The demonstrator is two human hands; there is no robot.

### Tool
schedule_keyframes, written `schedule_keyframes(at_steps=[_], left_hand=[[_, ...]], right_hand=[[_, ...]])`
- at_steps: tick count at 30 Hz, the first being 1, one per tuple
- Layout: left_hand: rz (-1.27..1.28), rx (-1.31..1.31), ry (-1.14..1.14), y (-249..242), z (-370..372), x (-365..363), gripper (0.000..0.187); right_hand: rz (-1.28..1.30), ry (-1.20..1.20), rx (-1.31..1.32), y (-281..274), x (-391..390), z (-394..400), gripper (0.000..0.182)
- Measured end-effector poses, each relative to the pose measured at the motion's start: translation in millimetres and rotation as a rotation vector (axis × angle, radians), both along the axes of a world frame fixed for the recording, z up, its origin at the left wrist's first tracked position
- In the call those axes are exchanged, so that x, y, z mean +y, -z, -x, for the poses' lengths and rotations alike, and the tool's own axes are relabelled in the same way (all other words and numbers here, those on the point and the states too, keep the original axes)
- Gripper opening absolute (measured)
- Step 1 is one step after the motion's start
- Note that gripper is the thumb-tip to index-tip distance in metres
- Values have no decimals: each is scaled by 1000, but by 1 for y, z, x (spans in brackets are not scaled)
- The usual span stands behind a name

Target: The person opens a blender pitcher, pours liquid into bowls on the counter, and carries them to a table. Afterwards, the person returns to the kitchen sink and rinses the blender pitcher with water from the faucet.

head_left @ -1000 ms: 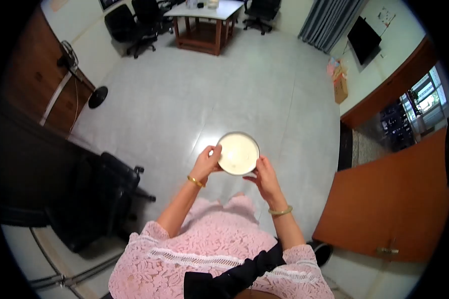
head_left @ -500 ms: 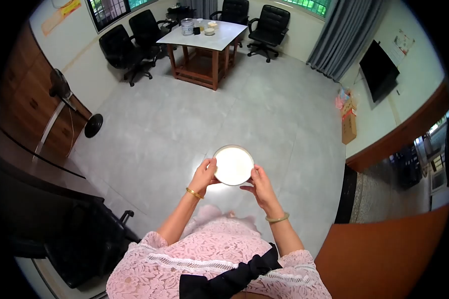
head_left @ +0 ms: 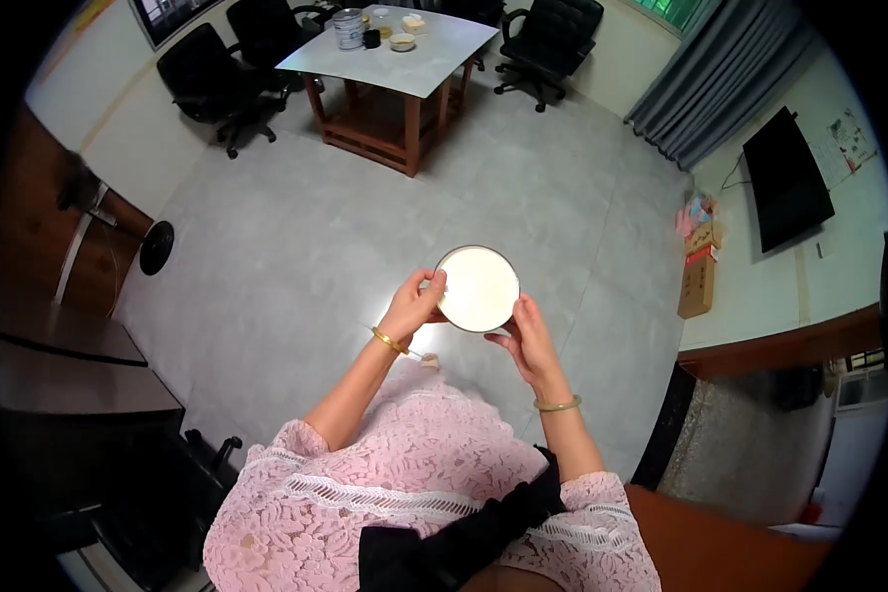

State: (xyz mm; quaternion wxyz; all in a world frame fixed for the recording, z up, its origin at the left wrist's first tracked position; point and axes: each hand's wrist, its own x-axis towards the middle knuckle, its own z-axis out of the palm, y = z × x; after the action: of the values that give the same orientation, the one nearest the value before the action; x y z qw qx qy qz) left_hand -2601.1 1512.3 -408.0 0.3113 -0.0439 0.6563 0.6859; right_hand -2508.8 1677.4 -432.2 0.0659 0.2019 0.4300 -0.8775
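Observation:
A round bowl (head_left: 478, 289) with a thin dark rim, filled almost to the edge with a pale cream-white content, is held out in front of my body over the grey floor. My left hand (head_left: 416, 303) grips its left side, thumb over the rim and fingers underneath. On the opposite side my right hand (head_left: 529, 340) clasps the lower right edge, thumb at the rim. A gold bracelet circles my left wrist and a pale green bangle my right.
Ahead stands a table (head_left: 444, 49) bearing a large tin (head_left: 347, 30), a small bowl (head_left: 403, 42) and other containers. Black office chairs (head_left: 553, 39) surround it. A fan (head_left: 156, 247) is at left, cardboard boxes (head_left: 698, 283) by the right wall, a doorway at lower right.
The table and chairs appear nearer and the whole room has shifted in view. Both hands still hold the bowl, which sits slightly higher and further right in the picture.

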Motion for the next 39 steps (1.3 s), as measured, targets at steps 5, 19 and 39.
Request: schedule_keyframes(at_steps=[5,19,39], left_hand=[[34,-52,45,-13,60,34,42],[27,11,-77,0,228,117,48],[31,1,-79,62,487,336,44]], right_hand=[[8,24,14,-11,32,57,39],[-90,-29,36,-12,119,239,45],[-72,-51,-5,44,342,499,40]])
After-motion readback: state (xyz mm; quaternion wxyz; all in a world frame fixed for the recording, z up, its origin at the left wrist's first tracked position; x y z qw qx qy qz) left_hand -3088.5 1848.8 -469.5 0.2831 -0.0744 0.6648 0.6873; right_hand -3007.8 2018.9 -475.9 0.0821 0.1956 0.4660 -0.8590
